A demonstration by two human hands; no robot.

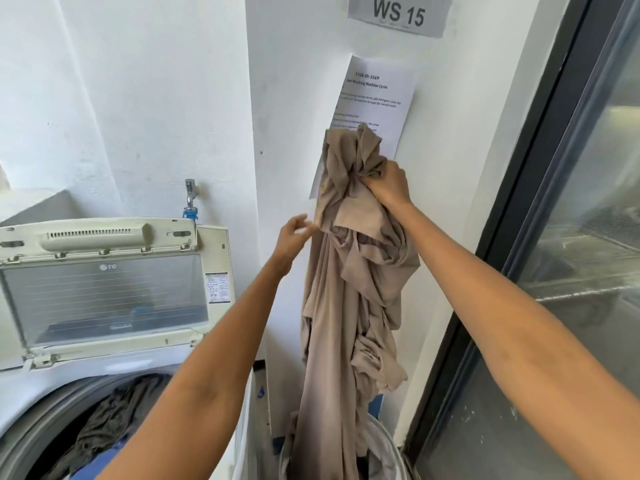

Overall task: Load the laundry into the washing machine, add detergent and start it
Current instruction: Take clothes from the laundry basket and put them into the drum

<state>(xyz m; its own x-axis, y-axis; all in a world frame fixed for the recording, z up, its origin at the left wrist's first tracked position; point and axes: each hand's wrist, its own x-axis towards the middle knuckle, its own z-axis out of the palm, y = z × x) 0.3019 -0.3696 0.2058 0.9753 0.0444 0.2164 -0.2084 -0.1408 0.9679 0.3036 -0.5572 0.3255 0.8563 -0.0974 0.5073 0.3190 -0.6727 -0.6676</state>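
My right hand [388, 185] grips a bunched top of a long beige cloth [346, 299] held high against the wall. The cloth hangs down into a laundry basket [381, 445] at the bottom middle. My left hand [294, 237] is raised beside the cloth's left edge, fingers relaxed and reaching toward it, just short of or barely touching the fabric. A top-loading washing machine [41, 403] stands at the lower left with its lid [104, 289] up. Dark grey and blue clothes [110, 427] lie in its drum.
A water tap [190, 195] sticks out of the white wall behind the machine. A printed sheet [377, 98] and a "WS 15" sign [398, 13] hang on the wall. A dark-framed glass door [571, 237] fills the right side.
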